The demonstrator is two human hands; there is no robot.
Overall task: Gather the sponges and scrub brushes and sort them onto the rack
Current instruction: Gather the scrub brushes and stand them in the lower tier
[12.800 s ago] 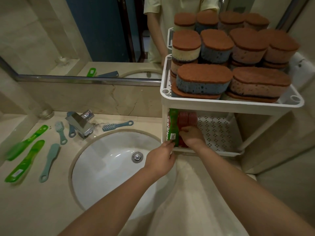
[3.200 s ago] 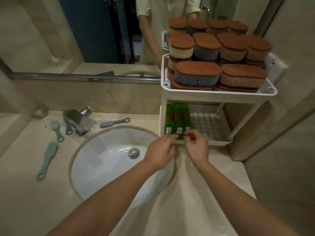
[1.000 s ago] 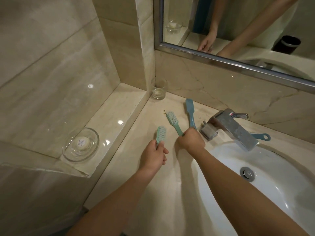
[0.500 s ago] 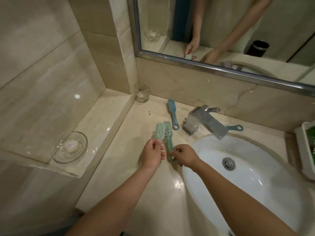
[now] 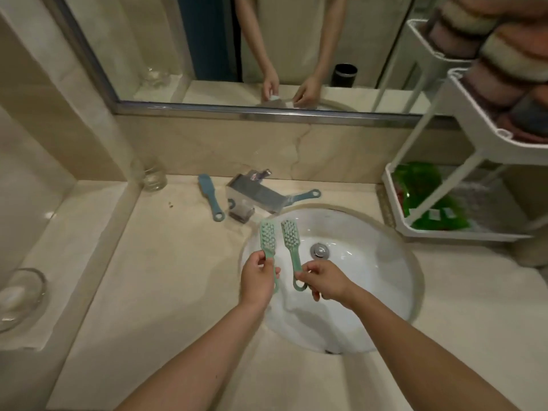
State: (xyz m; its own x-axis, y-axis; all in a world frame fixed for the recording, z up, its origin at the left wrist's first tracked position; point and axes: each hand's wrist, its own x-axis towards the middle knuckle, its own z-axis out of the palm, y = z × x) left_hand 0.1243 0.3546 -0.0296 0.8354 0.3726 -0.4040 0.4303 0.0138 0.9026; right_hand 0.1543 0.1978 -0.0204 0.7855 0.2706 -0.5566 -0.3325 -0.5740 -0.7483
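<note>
My left hand (image 5: pixel 257 279) grips the handle of a mint-green scrub brush (image 5: pixel 267 238), bristles up. My right hand (image 5: pixel 324 281) pinches the handle of a second mint-green brush (image 5: pixel 290 238). Both brushes hang over the left part of the white sink (image 5: pixel 370 271). Two blue brushes lie on the counter: one (image 5: pixel 209 195) left of the tap, one (image 5: pixel 305 195) partly hidden behind it. The white rack (image 5: pixel 462 143) stands at the right, with brown-topped sponges (image 5: pixel 504 57) on its upper tier and green brushes (image 5: pixel 427 197) on its lower tier.
A chrome tap (image 5: pixel 255 197) stands behind the sink. A drinking glass (image 5: pixel 152 175) sits in the back left corner and a glass soap dish (image 5: pixel 17 295) on the raised left ledge. A mirror (image 5: pixel 267 48) covers the wall behind.
Both hands have carried the two mint-green brushes rightward from the counter to above the sink. My view has swung right, bringing the rack into sight.
</note>
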